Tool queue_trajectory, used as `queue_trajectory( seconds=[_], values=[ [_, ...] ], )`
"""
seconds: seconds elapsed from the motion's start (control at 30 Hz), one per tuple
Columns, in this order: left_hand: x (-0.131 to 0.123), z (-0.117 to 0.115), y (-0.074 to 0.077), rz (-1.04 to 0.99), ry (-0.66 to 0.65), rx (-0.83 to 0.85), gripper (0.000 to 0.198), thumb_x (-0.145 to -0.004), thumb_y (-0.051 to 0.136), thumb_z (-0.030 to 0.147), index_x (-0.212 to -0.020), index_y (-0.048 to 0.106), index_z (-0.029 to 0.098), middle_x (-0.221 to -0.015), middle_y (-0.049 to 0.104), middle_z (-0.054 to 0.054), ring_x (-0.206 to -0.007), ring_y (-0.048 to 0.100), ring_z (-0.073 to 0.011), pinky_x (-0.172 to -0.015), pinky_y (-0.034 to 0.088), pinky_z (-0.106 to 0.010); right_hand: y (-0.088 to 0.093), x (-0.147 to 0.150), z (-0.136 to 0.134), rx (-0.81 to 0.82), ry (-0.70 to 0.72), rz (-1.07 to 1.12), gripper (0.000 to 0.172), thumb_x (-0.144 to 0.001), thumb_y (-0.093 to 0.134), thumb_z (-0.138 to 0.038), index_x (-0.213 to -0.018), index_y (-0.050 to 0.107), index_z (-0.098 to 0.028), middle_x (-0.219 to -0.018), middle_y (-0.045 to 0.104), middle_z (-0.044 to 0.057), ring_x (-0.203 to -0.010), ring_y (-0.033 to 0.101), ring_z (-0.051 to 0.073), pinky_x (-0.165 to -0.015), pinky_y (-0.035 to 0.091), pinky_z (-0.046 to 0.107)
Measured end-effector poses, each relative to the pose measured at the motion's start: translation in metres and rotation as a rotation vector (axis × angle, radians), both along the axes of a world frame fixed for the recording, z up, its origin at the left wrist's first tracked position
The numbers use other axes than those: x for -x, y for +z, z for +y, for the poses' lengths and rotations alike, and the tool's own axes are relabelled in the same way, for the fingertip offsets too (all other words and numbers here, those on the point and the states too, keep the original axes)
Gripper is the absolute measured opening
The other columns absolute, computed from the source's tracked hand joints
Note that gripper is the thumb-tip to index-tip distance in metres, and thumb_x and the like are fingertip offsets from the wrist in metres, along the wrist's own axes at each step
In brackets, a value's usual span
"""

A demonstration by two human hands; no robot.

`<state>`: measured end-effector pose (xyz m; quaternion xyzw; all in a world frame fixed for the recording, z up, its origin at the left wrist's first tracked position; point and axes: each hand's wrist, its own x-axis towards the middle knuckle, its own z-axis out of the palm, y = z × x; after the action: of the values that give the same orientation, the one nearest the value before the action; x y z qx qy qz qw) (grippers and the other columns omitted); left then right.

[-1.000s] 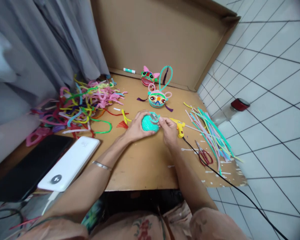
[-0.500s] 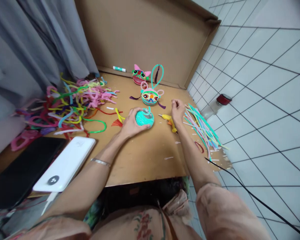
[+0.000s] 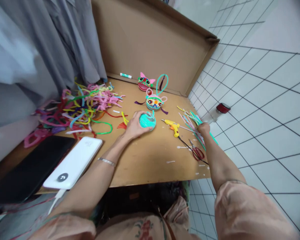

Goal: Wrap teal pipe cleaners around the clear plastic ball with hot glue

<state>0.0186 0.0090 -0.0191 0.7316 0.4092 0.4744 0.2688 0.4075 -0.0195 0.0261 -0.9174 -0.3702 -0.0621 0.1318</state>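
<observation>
My left hand [image 3: 135, 126] is closed around the side of a turquoise ball [image 3: 148, 122] that looks wrapped in pipe cleaner, with a short loose curl sticking up on top. At the right edge of the table, my right hand [image 3: 204, 129] is closed on a bundle of pipe cleaners [image 3: 190, 120] in turquoise, pink and yellow; its fingertips are partly hidden. Between the hands lies a yellow glue gun [image 3: 174, 126], its nozzle pointing left. Red-handled scissors [image 3: 198, 152] rest just below the right hand, across the glue gun's cord.
Behind the ball stand two decorated lion-head figures, one with pink loops [image 3: 154, 102] and one with pink ears [image 3: 144, 82]. A tangled heap of pipe cleaners [image 3: 100, 98] lies left. Nearer are a white power bank [image 3: 75, 161] and black tablet-like slab [image 3: 37, 166]. A red-lidded jar [image 3: 222, 108] stands right.
My right hand has moved right, from beside the glue gun to the pipe cleaner bundle, uncovering the gun and scissors. My left hand still holds the ball. The view has shifted slightly.
</observation>
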Motion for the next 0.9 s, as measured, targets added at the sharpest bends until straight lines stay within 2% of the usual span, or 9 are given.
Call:
queue_trajectory(
  seconds=[0.07, 0.13, 0.2, 0.33, 0.53, 0.73, 0.8, 0.9],
  values=[
    [0.002, 0.002, -0.001, -0.02, 0.036, -0.011, 0.069, -0.057, 0.084, 0.039, -0.117, 0.054, 0.024, -0.124, 0.059, -0.009, -0.116, 0.06, -0.031, -0.102, 0.05, -0.048, 0.006, -0.012, -0.001, -0.025, -0.093, 0.046, 0.034, -0.095, 0.061, -0.036, -0.122, 0.062, -0.015, -0.122, 0.065, 0.01, -0.106, 0.065, 0.022, -0.09, 0.057, 0.041],
    [0.003, 0.004, -0.002, -0.042, 0.079, -0.032, 0.066, -0.058, 0.084, 0.037, -0.116, 0.054, 0.025, -0.123, 0.059, -0.009, -0.117, 0.059, -0.0315, -0.104, 0.049, -0.048, 0.014, -0.022, 0.002, -0.074, -0.15, 0.066, 0.028, -0.097, 0.052, -0.022, -0.115, 0.068, -0.009, -0.111, 0.07, 0.017, -0.1, 0.068, 0.025, -0.083, 0.056, 0.035],
    [0.005, 0.006, -0.003, -0.054, 0.104, -0.044, 0.065, -0.06, 0.084, 0.037, -0.116, 0.054, 0.026, -0.124, 0.058, -0.01, -0.117, 0.058, -0.0322, -0.104, 0.049, -0.049, 0.022, -0.031, 0.004, -0.123, -0.158, 0.069, 0.033, -0.094, 0.045, -0.015, -0.114, 0.07, -0.005, -0.105, 0.073, 0.019, -0.095, 0.07, 0.025, -0.077, 0.055, 0.031],
    [0.005, 0.004, -0.005, -0.042, 0.105, -0.043, 0.066, -0.057, 0.086, 0.035, -0.114, 0.054, 0.027, -0.12, 0.059, -0.009, -0.115, 0.059, -0.0322, -0.102, 0.051, -0.049, 0.028, -0.04, 0.008, -0.166, -0.111, 0.067, 0.038, -0.089, 0.044, -0.014, -0.111, 0.072, -0.001, -0.098, 0.074, 0.019, -0.087, 0.069, 0.024, -0.07, 0.053, 0.029],
    [0.004, 0.0, -0.003, 0.012, 0.09, -0.054, 0.066, -0.059, 0.084, 0.038, -0.115, 0.054, 0.025, -0.122, 0.058, -0.008, -0.12, 0.058, -0.0314, -0.106, 0.049, -0.046, 0.018, -0.034, 0.017, -0.09, -0.044, 0.053, 0.032, -0.083, 0.053, -0.011, -0.107, 0.074, -0.009, -0.098, 0.074, 0.016, -0.092, 0.069, 0.023, -0.081, 0.053, 0.028],
    [0.001, -0.002, -0.004, 0.026, 0.058, -0.083, 0.065, -0.06, 0.083, 0.038, -0.117, 0.054, 0.024, -0.128, 0.058, -0.009, -0.123, 0.056, -0.0306, -0.108, 0.048, -0.045, 0.003, -0.022, 0.032, 0.068, -0.121, -0.009, 0.032, -0.085, 0.056, -0.009, -0.114, 0.07, -0.007, -0.115, 0.07, 0.025, -0.113, 0.066, 0.029, -0.098, 0.05, 0.043],
    [0.001, -0.001, -0.004, 0.024, 0.057, -0.084, 0.066, -0.06, 0.082, 0.038, -0.117, 0.054, 0.023, -0.128, 0.058, -0.01, -0.124, 0.056, -0.0303, -0.108, 0.048, -0.044, 0.0, -0.02, 0.032, 0.098, -0.118, -0.032, 0.032, -0.084, 0.06, -0.009, -0.115, 0.069, -0.007, -0.114, 0.07, 0.025, -0.113, 0.066, 0.029, -0.097, 0.051, 0.043],
    [0.001, -0.001, -0.004, 0.03, 0.058, -0.078, 0.067, -0.06, 0.082, 0.04, -0.118, 0.053, 0.022, -0.129, 0.057, -0.01, -0.124, 0.056, -0.0308, -0.107, 0.048, -0.044, 0.003, -0.019, 0.03, 0.1, -0.091, -0.079, 0.031, -0.086, 0.058, -0.013, -0.113, 0.07, -0.007, -0.107, 0.071, 0.024, -0.105, 0.068, 0.029, -0.087, 0.054, 0.039]
  ],
)
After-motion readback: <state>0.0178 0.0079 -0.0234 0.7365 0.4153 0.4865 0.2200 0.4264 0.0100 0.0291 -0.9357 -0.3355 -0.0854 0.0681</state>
